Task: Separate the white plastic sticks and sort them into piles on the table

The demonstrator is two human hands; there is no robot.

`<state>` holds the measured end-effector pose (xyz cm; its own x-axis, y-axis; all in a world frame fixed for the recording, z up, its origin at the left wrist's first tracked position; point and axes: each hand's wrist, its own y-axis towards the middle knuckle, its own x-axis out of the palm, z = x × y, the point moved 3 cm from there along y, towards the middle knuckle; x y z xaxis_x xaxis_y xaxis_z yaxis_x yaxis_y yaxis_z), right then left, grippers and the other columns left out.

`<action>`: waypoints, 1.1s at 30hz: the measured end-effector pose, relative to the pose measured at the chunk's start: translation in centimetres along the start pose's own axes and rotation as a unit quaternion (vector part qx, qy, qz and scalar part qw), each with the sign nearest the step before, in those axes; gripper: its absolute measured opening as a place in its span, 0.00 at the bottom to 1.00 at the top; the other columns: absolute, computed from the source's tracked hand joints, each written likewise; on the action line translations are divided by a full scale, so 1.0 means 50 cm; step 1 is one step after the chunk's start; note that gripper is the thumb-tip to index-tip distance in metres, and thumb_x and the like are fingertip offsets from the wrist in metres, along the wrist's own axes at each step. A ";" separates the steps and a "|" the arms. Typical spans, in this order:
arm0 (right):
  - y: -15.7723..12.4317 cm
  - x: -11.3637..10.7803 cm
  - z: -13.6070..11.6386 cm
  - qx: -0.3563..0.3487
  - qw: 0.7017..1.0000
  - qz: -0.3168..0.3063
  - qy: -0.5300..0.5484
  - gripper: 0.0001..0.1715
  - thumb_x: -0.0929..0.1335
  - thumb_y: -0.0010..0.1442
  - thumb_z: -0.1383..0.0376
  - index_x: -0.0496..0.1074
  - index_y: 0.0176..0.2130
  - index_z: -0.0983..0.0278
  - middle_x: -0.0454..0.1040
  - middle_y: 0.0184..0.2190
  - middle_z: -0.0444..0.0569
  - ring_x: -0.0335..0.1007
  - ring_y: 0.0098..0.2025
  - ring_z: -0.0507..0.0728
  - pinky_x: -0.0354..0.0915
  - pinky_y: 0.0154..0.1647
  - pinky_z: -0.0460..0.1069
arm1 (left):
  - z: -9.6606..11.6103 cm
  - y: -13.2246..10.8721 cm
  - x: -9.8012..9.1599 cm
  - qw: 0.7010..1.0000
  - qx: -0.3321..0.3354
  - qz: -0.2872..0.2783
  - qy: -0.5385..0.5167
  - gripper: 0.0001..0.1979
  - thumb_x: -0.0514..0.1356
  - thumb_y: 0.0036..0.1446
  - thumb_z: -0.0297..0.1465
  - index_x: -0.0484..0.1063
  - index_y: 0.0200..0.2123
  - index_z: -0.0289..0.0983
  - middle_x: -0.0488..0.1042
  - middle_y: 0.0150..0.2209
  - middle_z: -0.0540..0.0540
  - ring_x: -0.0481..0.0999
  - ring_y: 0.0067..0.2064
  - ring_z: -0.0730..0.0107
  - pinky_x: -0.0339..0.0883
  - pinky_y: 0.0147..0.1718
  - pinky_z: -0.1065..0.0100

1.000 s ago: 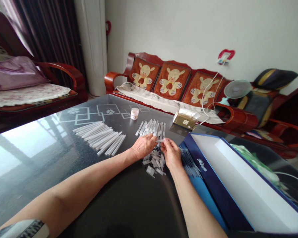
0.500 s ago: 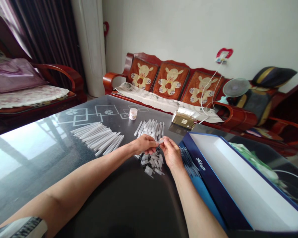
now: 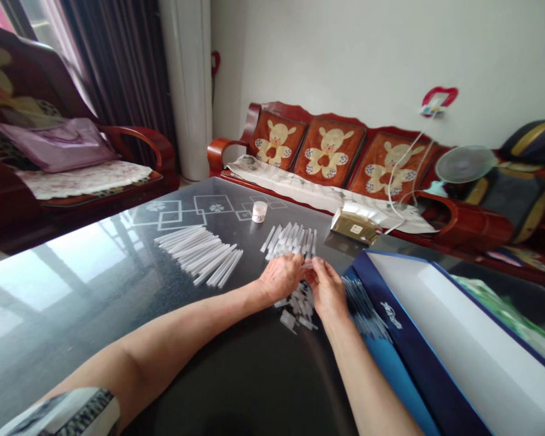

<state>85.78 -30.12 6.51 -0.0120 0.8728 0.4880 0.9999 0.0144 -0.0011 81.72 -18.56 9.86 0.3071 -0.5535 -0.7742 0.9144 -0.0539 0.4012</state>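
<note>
My left hand [image 3: 282,277] and my right hand [image 3: 327,287] meet above the dark table, fingers pinched on a small whitish translucent piece [image 3: 307,265] between them. Its exact shape is too small to make out. Just beyond my hands lies a pile of short white sticks [image 3: 290,237]. Small translucent caps or pieces [image 3: 300,307] are scattered beneath and in front of them. Farther left, long white sticks [image 3: 200,251] rest side by side in a loose row.
On the glossy table [image 3: 118,266] stand a small round container [image 3: 259,212] and a tissue pack [image 3: 355,224]. A large blue box [image 3: 418,327] with a white inside is at the right, with thin dark sticks [image 3: 366,306] beside it. Behind is a wooden sofa [image 3: 272,106].
The view has turned slightly left, so everything appears farther right. My left hand has rolled, its back now showing more, and both hands remain together at the small piece.
</note>
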 end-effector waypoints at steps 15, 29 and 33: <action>0.003 -0.007 -0.002 0.023 0.994 -0.085 0.069 0.16 0.77 0.43 0.60 0.75 0.34 0.61 0.77 0.29 0.43 0.70 0.27 0.51 0.67 0.26 0.47 | -0.009 0.019 0.010 0.768 -0.255 -0.226 -0.542 0.16 0.65 0.50 0.38 0.67 0.21 0.33 0.68 0.16 0.52 0.65 0.16 0.79 0.53 0.12 0.77; 0.002 -0.003 0.007 0.022 1.000 -0.015 0.016 0.20 0.78 0.39 0.60 0.73 0.31 0.64 0.76 0.28 0.42 0.72 0.31 0.51 0.70 0.32 0.46 | 0.001 0.006 -0.008 0.999 -0.008 -0.004 0.045 0.13 0.51 0.62 0.36 0.72 0.38 0.35 0.76 0.36 0.40 0.76 0.36 0.62 0.66 0.34 0.67; 0.014 -0.017 -0.004 0.000 0.999 -0.013 0.034 0.17 0.77 0.41 0.59 0.73 0.30 0.64 0.76 0.28 0.44 0.73 0.32 0.52 0.70 0.34 0.47 | 0.005 0.006 -0.013 0.998 -0.044 -0.037 0.041 0.16 0.49 0.63 0.36 0.74 0.35 0.35 0.77 0.33 0.43 0.76 0.36 0.65 0.65 0.34 0.69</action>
<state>86.50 -30.95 6.30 -0.0378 0.8367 0.5464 0.9992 0.0367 0.0128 81.72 -18.43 10.60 0.2553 -0.4804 -0.8391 0.9538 -0.0173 0.3001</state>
